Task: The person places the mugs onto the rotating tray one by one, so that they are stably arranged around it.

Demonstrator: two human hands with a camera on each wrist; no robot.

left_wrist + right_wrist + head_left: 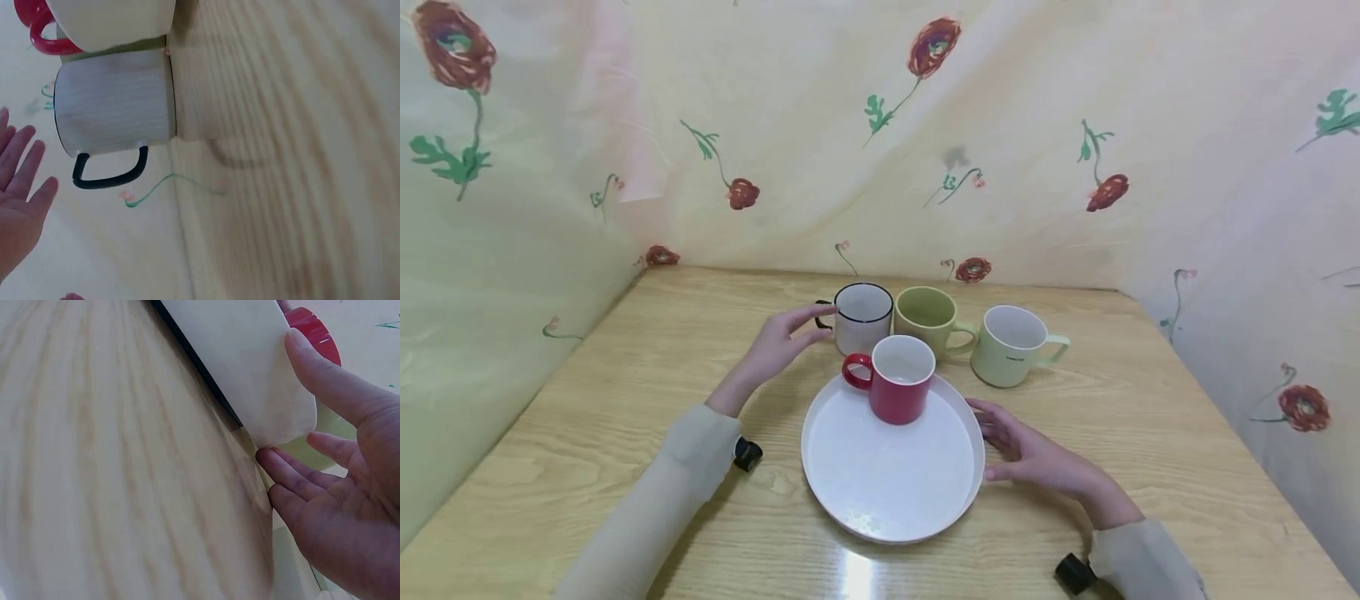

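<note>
In the head view a round white tray [891, 483] with a low rim lies on the table. A red mug [898, 402] with a white inside stands at its back edge, handle pointing left. My left hand [781, 342] hovers beside the black handle of a white mug [861, 329] with a dark rim. The left wrist view shows those fingers [24, 164] spread, apart from the white mug [115, 103]. My right hand [1030, 450] is at the tray's right side. In the right wrist view its fingertips [267, 456] and thumb touch the tray wall [250, 362].
Behind the tray, an olive-green mug [927, 317] stands next to the white one. A pale green mug [1006, 354] is to its right, handle pointing right. Flower-printed cloth [812, 125] encloses the wooden table [625, 375] at the back and sides.
</note>
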